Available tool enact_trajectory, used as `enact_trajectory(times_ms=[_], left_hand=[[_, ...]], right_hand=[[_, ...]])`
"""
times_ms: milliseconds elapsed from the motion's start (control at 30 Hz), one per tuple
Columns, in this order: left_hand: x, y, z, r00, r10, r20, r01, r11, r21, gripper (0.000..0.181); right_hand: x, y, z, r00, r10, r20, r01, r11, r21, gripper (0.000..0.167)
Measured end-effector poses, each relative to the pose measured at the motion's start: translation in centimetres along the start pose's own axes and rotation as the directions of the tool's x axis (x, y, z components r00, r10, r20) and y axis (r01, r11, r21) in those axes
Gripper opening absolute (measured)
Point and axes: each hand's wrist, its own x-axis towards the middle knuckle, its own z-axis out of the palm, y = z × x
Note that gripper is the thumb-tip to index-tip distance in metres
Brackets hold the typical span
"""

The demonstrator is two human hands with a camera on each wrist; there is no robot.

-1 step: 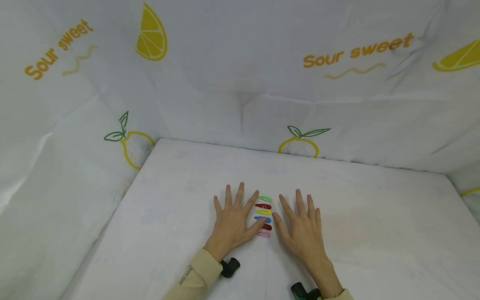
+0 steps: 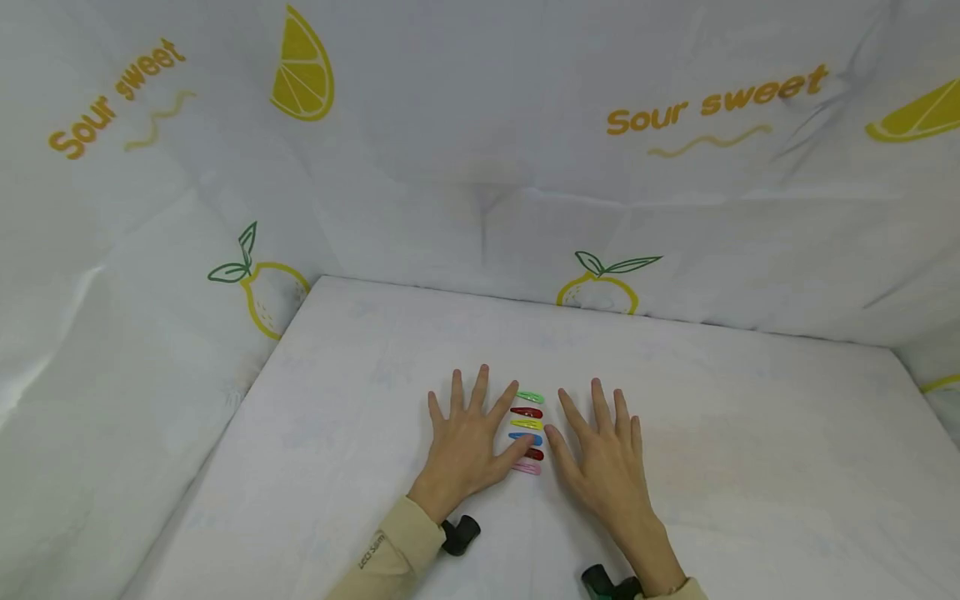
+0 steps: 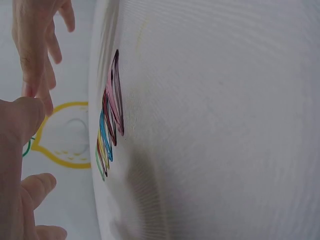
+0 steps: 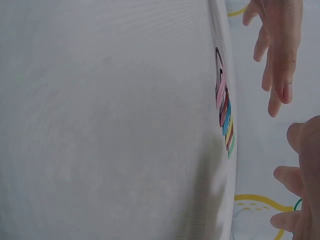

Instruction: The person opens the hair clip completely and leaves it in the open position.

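Note:
Several snap hair clips lie in a column on the white table. From far to near in the head view they are green [image 2: 531, 397], red [image 2: 527, 412], yellow [image 2: 527, 425], blue [image 2: 519, 436], dark red [image 2: 536, 455] and pink [image 2: 529, 470]. My left hand [image 2: 463, 448], fingers spread, is at their left; its thumb hides part of the blue and dark red clips. To their right my right hand [image 2: 606, 463] has its fingers extended. Both wrist views show the hands raised above the tabletop, holding nothing. The pink clip [image 3: 114, 97] looks nearest in the left wrist view.
White cloth [image 2: 465, 150] with printed lemons and lettering hangs behind and beside the table [image 2: 360, 375]. Each wrist carries a black device, the left one [image 2: 461, 535] by the sleeve cuff and the right one [image 2: 600, 581] at the bottom edge.

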Motion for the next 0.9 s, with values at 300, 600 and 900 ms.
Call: enact_trajectory(times_ms=[300,600,900], left_hand=[[-0.03,-0.1,0.08,1.0,0.009,-0.006,-0.009,1.0,-0.006,0.074],[0.21,-0.06,-0.29,1.0,0.01,0.002,-0.01,1.0,-0.009,0.075],[0.61,-0.33,-0.19,0.998,0.047,-0.045,-0.049,0.998,-0.044,0.071]], right_hand=[[0.11,0.0,0.04,1.0,-0.001,0.011,0.001,1.0,0.029,0.052],[0.3,0.07,-0.03,0.999,-0.004,-0.038,0.007,0.997,0.073,0.048],[0.87,-0.37,-0.16,0.998,0.052,-0.045,-0.04,0.971,0.236,0.042]])
